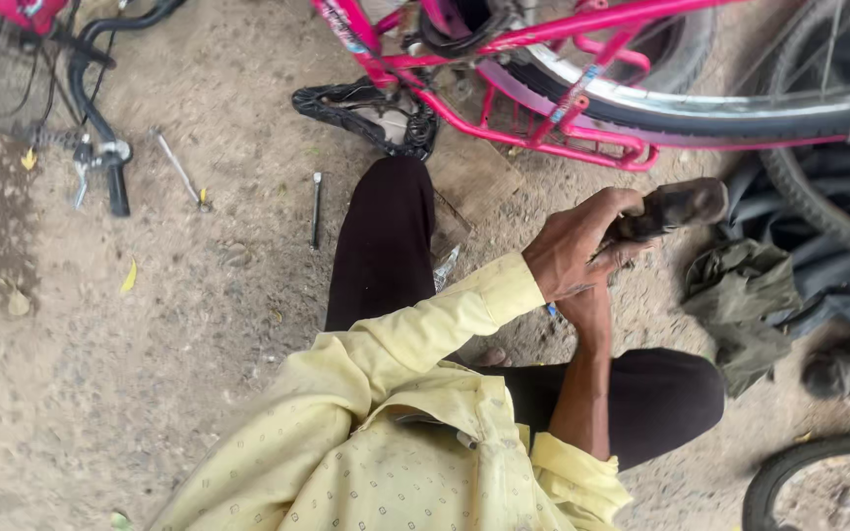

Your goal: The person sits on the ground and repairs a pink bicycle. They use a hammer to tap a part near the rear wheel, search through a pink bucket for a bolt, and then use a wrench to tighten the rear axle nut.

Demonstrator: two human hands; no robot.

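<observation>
My left hand, in a pale yellow sleeve, is closed around the near end of a dark, worn oblong object, holding it up over the dirt. My right hand comes up from under the left hand, and its fingers press on the underside of the same object. Most of the right hand is hidden by the left. I am seated on the ground in dark trousers, with one knee pointing towards a pink bicycle.
The pink bicycle frame and its tyre span the top, with a black pedal close to my knee. On the dirt lie a spanner, a thin metal rod and a black handlebar. Grey-green rags and loose tyres crowd the right.
</observation>
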